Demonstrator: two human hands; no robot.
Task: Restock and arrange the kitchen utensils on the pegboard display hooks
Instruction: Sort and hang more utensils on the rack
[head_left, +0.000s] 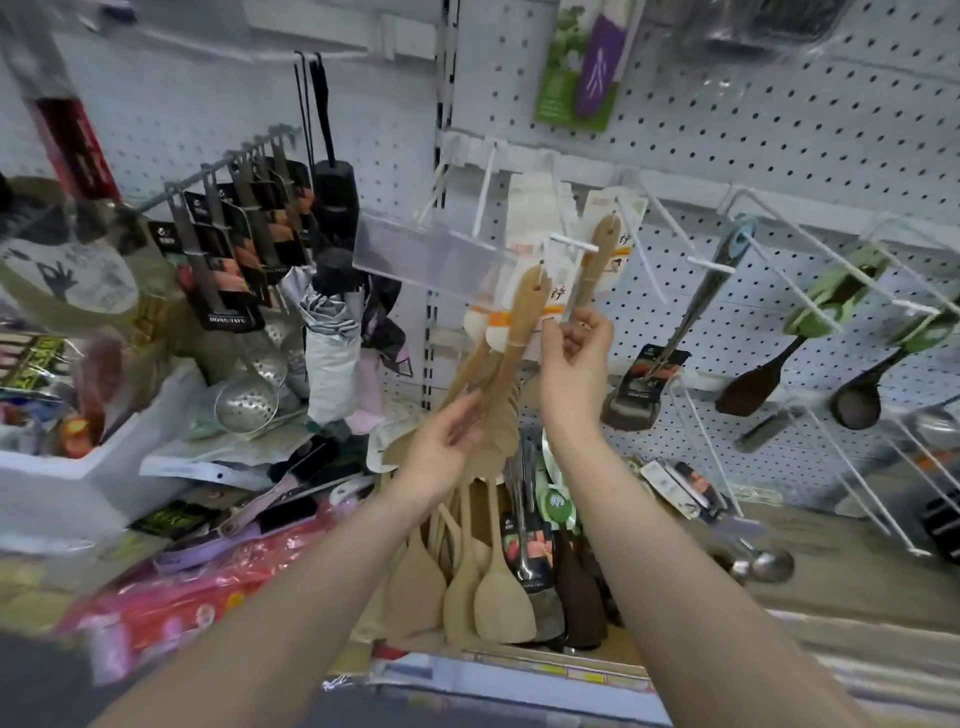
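Note:
A wooden spatula (519, 322) hangs with its handle top near a white pegboard hook (569, 243). My left hand (447, 447) holds its lower part from the left, fingers lying along the wood. My right hand (574, 348) pinches the white card label beside the handle. A second wooden spatula (597, 254) hangs on the hook just behind. More wooden spatulas (498, 587) lie in a pile on the shelf below my arms.
Packaged slotted skimmers (234, 249) hang on a hook at left, folded umbrellas (332, 322) beside them. Dark ladles and a spatula (753, 389) hang on long white hooks at right. A clear price-tag holder (421, 254) sticks out in front of the hooks. Clutter covers the left shelf.

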